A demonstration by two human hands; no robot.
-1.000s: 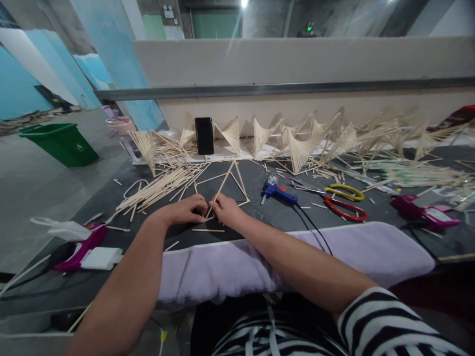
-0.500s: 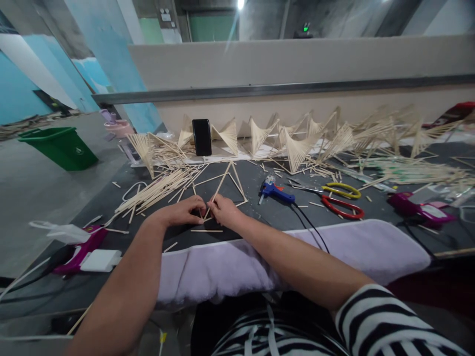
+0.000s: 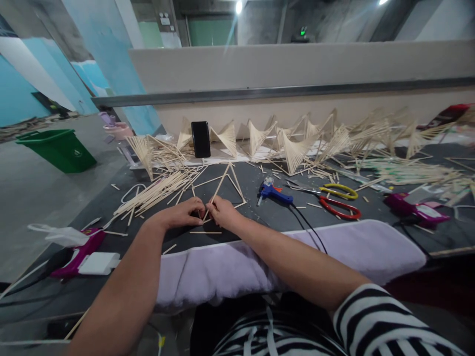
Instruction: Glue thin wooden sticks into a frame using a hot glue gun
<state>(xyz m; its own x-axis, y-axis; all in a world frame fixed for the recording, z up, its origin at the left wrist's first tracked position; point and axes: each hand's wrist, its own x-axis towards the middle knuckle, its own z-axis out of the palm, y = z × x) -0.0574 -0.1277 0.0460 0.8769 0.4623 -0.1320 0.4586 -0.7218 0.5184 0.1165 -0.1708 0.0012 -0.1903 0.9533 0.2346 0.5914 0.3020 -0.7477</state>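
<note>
A frame of thin wooden sticks point(image 3: 220, 182) stands on the dark table, its peak pointing away from me. At its near corner my left hand point(image 3: 189, 211) has thumb and fingers curled around the stick joint. My right hand point(image 3: 219, 209) pinches a slanting stick of the same frame, right beside the left hand. The fingertips partly hide the joint. One loose stick point(image 3: 205, 232) lies just in front of my hands. To the right rests a blue hot glue gun point(image 3: 275, 191) with an orange trigger, touched by neither hand.
Scissors point(image 3: 339, 200) with yellow and red handles lie right of the glue gun. A pile of sticks point(image 3: 159, 192) is at left; several twisted stick models point(image 3: 293, 148) line the back near a phone point(image 3: 201, 139). Purple power strips point(image 3: 79, 253) and a lilac cloth point(image 3: 297, 254) are nearer.
The view has shifted very slightly. Both hands keep their places on the stick frame, and nothing else has visibly moved.
</note>
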